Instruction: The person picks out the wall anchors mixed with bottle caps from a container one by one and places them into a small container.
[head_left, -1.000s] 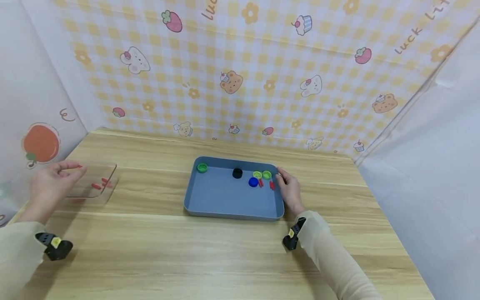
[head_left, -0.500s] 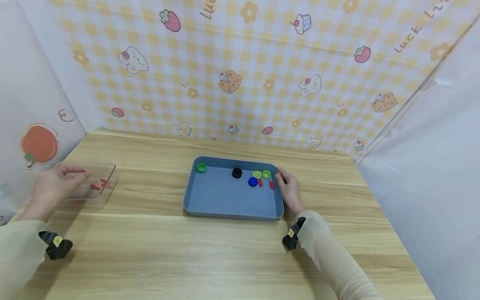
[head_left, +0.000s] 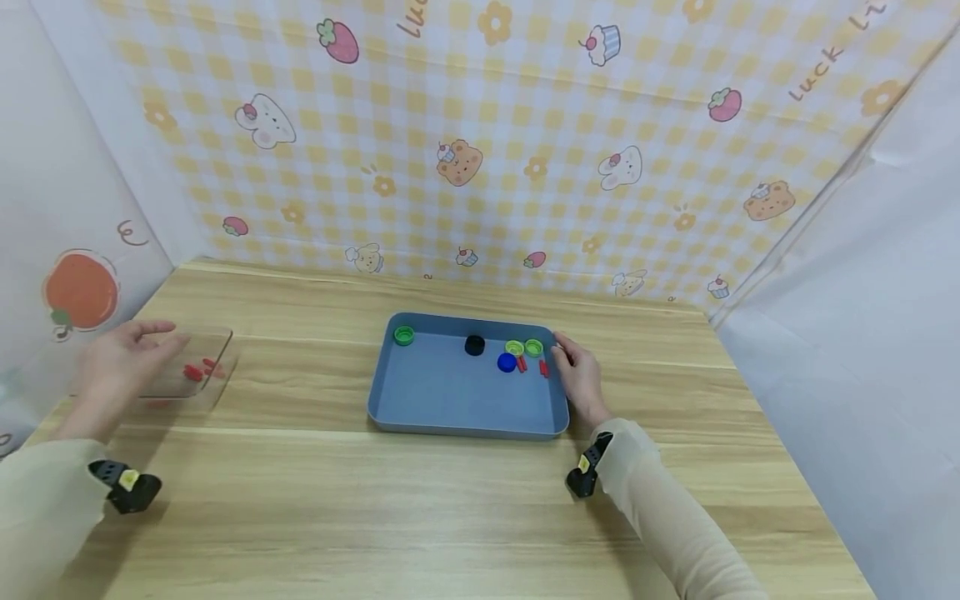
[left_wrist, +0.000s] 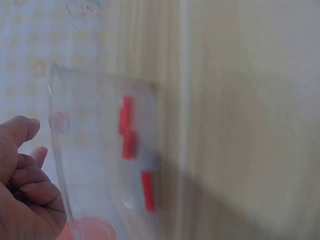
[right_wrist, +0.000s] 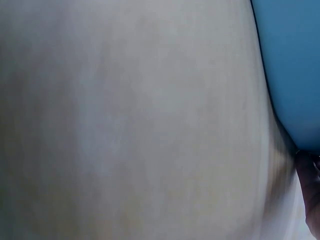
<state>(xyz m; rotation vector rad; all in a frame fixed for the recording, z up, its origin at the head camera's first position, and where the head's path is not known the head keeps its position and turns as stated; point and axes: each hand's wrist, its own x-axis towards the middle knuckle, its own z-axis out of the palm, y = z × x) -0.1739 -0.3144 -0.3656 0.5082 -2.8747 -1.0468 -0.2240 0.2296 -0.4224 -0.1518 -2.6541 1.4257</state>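
In the head view my left hand [head_left: 123,367] is over a clear plastic box [head_left: 219,333] at the table's left. Its thumb and index finger stand apart with nothing between them. Several small red sticks [head_left: 193,372] lie inside the box; they also show through its wall [left_wrist: 148,191] in the left wrist view. My right hand [head_left: 577,375] grips the right rim of a shallow blue-grey tray [head_left: 457,400]. The tray holds a green cap [head_left: 404,336], a black cap [head_left: 475,345], a blue cap [head_left: 507,362], two yellow-green caps [head_left: 533,347] and red sticks [head_left: 543,368].
The wooden table [head_left: 337,500] extends between box and tray and in front of both. A patterned cloth [head_left: 525,125] hangs behind it, with white sheets [head_left: 862,292] at the sides.
My left hand has moved slightly right and let go of the red stick it pinched, which has dropped among the others in the box. The right hand stays on the tray.
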